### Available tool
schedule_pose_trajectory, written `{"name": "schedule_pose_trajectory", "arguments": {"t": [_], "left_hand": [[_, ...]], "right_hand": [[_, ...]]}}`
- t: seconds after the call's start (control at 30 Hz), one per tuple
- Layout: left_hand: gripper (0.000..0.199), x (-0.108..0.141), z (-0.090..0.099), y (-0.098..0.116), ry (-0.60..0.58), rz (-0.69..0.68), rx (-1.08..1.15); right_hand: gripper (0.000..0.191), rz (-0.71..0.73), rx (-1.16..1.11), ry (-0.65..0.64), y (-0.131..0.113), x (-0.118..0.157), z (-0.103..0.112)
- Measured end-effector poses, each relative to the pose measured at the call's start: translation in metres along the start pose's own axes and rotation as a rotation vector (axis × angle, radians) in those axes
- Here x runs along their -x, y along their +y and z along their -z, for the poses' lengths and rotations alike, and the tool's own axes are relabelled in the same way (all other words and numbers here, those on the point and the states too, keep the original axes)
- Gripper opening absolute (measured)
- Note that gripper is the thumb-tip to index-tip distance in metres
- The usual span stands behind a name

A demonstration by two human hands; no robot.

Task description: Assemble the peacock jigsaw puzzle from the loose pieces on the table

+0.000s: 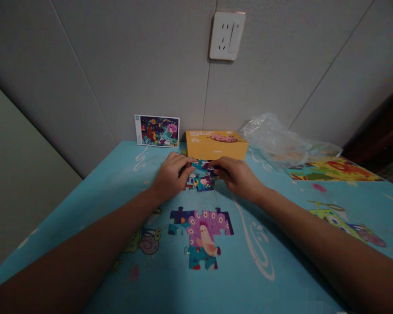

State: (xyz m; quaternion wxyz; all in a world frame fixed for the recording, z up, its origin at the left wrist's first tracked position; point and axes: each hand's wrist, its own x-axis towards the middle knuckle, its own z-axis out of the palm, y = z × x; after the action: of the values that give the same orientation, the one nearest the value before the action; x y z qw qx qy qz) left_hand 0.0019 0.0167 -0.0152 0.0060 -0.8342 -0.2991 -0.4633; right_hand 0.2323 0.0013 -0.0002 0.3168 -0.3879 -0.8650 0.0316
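Observation:
Both hands are at a cluster of jigsaw puzzle pieces (202, 179) just in front of the orange box. My left hand (173, 175) grips the cluster's left side between thumb and fingers. On the opposite side, my right hand (236, 175) has its bent fingers closed at the upper right edge of the same pieces. Parts of the cluster are hidden behind the fingers. Closer to me lies a joined puzzle section (203, 235) with a pink and purple peacock, flat on the blue tablecloth (236, 283).
An orange puzzle box (216, 150) stands against the wall. To its left, a picture card (159, 131) leans upright. A clear plastic bag (275, 137) rests at the back right, partly over a yellow picture sheet (337, 170). A socket (227, 35) is on the wall above.

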Motion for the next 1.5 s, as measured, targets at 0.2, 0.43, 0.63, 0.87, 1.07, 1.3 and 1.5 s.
{"name": "schedule_pose_trajectory", "arguments": {"t": [0.2, 0.43, 0.63, 0.87, 1.07, 1.3, 1.5], "left_hand": [[0.014, -0.001, 0.001, 0.001, 0.023, 0.059, 0.023], [0.015, 0.000, -0.001, 0.002, 0.000, 0.034, 0.096], [0.015, -0.001, 0.002, 0.008, -0.051, -0.014, 0.160], [0.015, 0.001, 0.001, 0.010, -0.091, -0.023, 0.168], [0.014, 0.001, -0.001, 0.008, -0.066, 0.034, 0.136], [0.011, 0.001, -0.002, 0.003, 0.021, 0.142, 0.056], [0.012, 0.000, -0.001, 0.001, 0.065, 0.223, -0.009]], "right_hand": [[0.041, -0.137, -0.094, 0.032, -0.002, 0.002, -0.001], [0.040, -0.118, -0.234, 0.138, -0.005, 0.003, -0.004], [0.037, -0.178, -0.224, 0.042, -0.014, 0.003, -0.003], [0.033, -0.185, -0.164, -0.038, -0.021, 0.002, 0.000], [0.030, -0.421, 0.242, 0.132, -0.004, -0.003, 0.019], [0.046, -0.696, 0.610, -0.320, 0.020, 0.000, 0.023], [0.040, -0.715, 0.538, -0.377, 0.037, 0.003, 0.013]]}}
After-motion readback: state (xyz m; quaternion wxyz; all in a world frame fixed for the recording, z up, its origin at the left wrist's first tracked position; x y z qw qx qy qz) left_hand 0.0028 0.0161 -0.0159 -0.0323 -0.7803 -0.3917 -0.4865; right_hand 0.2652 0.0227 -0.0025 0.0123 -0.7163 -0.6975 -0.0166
